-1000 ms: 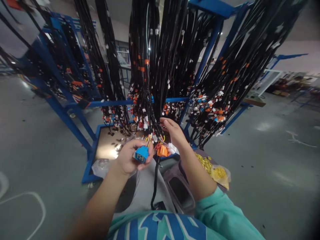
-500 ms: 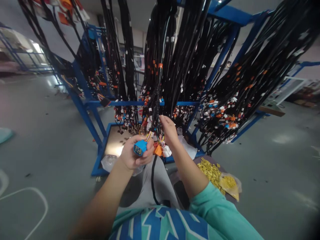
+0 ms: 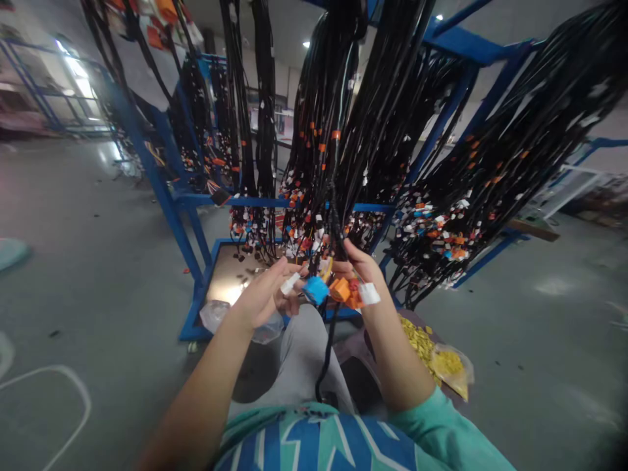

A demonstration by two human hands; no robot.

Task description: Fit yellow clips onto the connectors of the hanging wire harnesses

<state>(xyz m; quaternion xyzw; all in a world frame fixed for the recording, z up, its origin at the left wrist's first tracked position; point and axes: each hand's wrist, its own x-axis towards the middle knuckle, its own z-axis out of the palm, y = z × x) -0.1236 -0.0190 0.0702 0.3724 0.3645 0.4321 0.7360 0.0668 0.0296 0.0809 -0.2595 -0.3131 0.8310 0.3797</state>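
A black wire harness (image 3: 330, 216) hangs from the blue rack (image 3: 171, 196) straight ahead, and its lower end fans out into plugs. My right hand (image 3: 362, 267) is closed around the thin wires at that end. A blue connector (image 3: 315, 290), an orange connector (image 3: 340, 289) and a white connector (image 3: 369, 294) dangle just below it. My left hand (image 3: 265, 296) is beside them on the left, its fingers pinching a small white connector (image 3: 289, 283). A black cable (image 3: 326, 356) drops from the plugs down to my lap.
Several more black harnesses (image 3: 490, 183) with orange, white and blue plugs hang left and right on the rack. An open bag of small yellow parts (image 3: 434, 356) lies at my right knee. A clear plastic bag (image 3: 216, 314) lies at the rack's base. Grey floor lies all around.
My left hand has let go of the blue connector, which now dangles between my hands, and has pinched a small white connector. My right hand has shifted slightly right on the wires. The view has tilted up.
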